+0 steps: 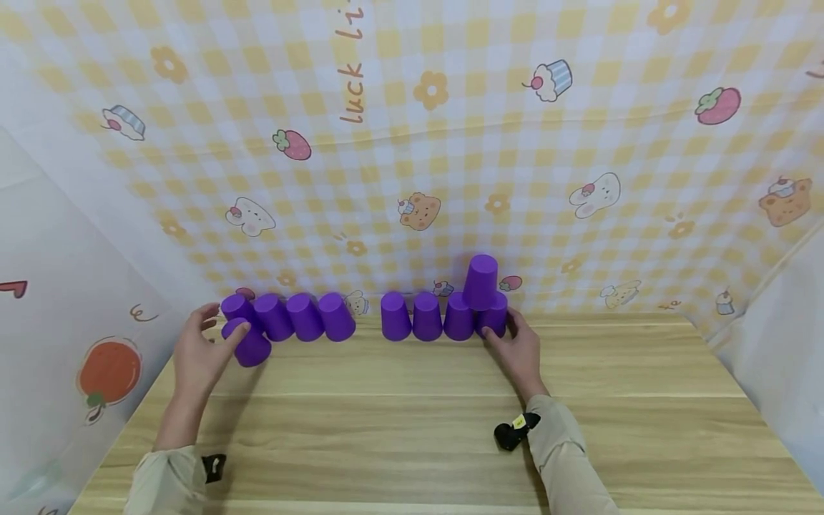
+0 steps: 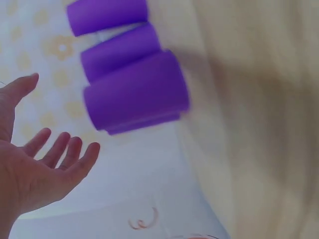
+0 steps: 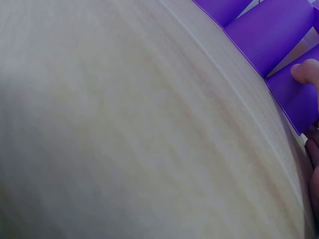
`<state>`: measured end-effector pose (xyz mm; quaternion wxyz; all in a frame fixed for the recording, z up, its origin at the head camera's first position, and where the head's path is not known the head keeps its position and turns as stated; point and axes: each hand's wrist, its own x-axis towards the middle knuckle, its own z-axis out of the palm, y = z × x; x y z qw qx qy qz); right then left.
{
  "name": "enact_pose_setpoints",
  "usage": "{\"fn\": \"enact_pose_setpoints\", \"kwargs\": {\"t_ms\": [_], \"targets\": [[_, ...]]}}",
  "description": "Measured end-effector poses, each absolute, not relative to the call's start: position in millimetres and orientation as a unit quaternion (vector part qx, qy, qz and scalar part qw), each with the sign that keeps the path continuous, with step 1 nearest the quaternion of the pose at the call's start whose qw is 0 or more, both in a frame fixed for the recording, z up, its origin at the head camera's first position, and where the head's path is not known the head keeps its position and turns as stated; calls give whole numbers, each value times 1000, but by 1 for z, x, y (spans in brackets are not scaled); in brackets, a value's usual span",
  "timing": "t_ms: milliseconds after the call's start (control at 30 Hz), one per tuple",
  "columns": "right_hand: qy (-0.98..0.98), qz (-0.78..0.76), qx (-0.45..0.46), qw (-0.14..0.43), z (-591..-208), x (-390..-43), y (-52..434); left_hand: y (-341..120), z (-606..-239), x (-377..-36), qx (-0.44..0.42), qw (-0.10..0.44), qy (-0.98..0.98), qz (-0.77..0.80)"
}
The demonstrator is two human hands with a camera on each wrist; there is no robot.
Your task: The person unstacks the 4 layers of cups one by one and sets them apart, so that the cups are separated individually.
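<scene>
Purple cups flank a gap on the wooden tabletop (image 1: 386, 408), a person's hands at opposite ends.

We see the right hand (image 1: 520, 352) pinching the right end cup (image 1: 494, 320) beneath an upper cup (image 1: 481, 281) straddling it and its neighbor (image 1: 458, 326); a sideways tug, we judge, could topple the upper one. The left hand (image 1: 201, 354), fingers spread and gripping nothing, hovers by the front cup (image 1: 253, 349); a stray thumb could knock it into the left row (image 1: 305, 320).

beige left sleeve (image 1: 166, 481) I see creased, matching right sleeve (image 1: 566, 452), black left wrist device (image 1: 209, 468), rounded black right wrist device (image 1: 506, 436), yellow label (image 1: 518, 423) on it
</scene>
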<state>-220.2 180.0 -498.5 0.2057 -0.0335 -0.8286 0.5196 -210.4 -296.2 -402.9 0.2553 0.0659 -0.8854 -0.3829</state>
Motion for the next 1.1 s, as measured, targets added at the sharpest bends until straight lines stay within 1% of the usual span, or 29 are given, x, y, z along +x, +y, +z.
{"fn": "enact_pose_setpoints", "kwargs": {"t_ms": [167,300,533,667,900,1100], "targets": [[-826,526,-40,200,-498,-219,179,-272,-378,-204,43,295,-865,-403],[-826,527,-41,195,-499,-219,178,-255,-363,-202,13,303,-851,-428],[-829,521,-42,199,-499,-220,181,-226,-336,-201,-61,277,-840,-463],[-829,520,-39,202,-499,-220,181,-207,-330,-201,-95,268,-834,-473],[-829,522,-43,198,-499,-219,180,-160,-312,-188,-154,245,-822,-491],[-831,518,-45,197,-499,-220,179,-139,-318,-195,-183,230,-813,-503]]}}
